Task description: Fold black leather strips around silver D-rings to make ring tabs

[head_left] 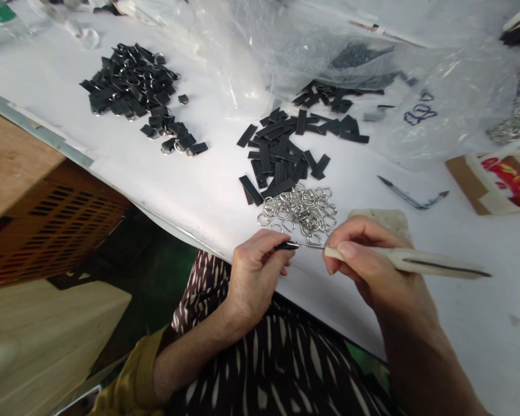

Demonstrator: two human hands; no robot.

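Observation:
My left hand (255,271) pinches a small black strip (286,245) between thumb and fingers, near the table's front edge. My right hand (372,260) grips a pale, pen-like tool (433,261) with a thin metal tip. That tip reaches the black strip; whether it pierces it or just touches it I cannot tell. Just beyond both hands lies a heap of silver D-shaped rings (303,208). Behind the rings are loose flat black strips (281,144). Farther left sits a pile of black strips folded around rings (134,84).
Clear plastic bags (242,52) cover the back of the table. On the right are bent tweezers (413,193), an open small box (494,182) and a pale block (383,222) partly behind my right hand. An orange crate (56,219) stands below the table's left edge.

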